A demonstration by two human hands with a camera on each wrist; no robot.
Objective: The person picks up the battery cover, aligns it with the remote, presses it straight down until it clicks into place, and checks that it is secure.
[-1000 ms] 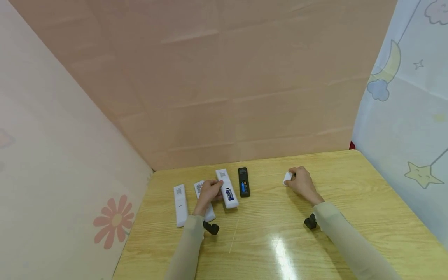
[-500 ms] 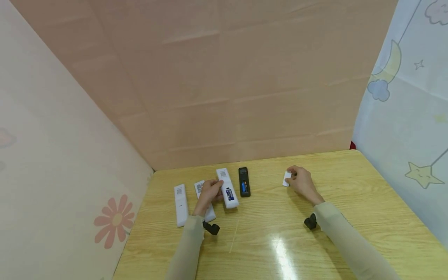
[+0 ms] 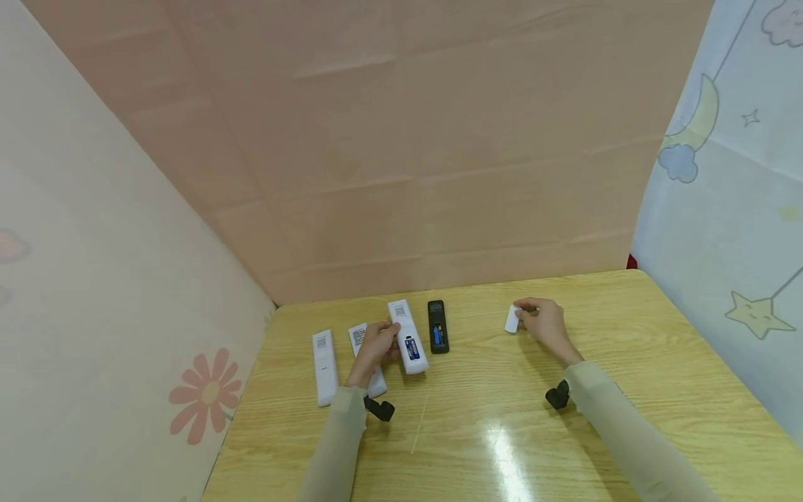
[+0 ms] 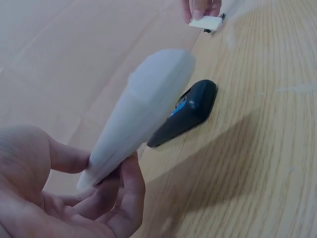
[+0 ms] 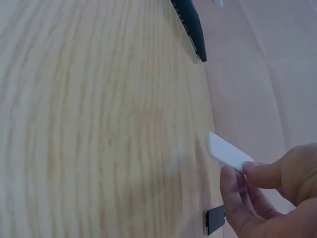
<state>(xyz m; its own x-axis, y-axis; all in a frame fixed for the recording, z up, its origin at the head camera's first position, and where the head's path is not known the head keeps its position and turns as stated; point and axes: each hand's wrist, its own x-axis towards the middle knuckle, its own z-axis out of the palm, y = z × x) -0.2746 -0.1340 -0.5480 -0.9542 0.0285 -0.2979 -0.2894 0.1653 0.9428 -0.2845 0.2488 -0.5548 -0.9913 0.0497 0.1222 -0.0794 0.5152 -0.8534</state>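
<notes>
My left hand (image 3: 375, 346) grips a white remote control (image 3: 401, 322) by its side, back face up, with batteries (image 3: 412, 348) showing in its uncovered compartment. In the left wrist view this remote (image 4: 141, 109) is held above the table, tilted. Between thumb and fingers my right hand (image 3: 544, 326) pinches a small white battery cover (image 3: 511, 319). The right wrist view has that cover (image 5: 229, 151) raised over the table. Near the right hand a small black cover (image 5: 215, 219) lies on the wood. A black remote (image 3: 438, 326) with an uncovered battery compartment lies right of the held remote.
Another white remote (image 3: 324, 368) lies face down at the left of the wooden table (image 3: 464, 411). One more white remote (image 3: 357, 333) lies partly under my left hand. A pinkish-brown sheet (image 3: 401, 160) rises behind the table, with patterned cloths on both sides.
My right hand has shifted the white cover slightly and turned it a little in its fingers. The left hand and its remote hold nearly still.
</notes>
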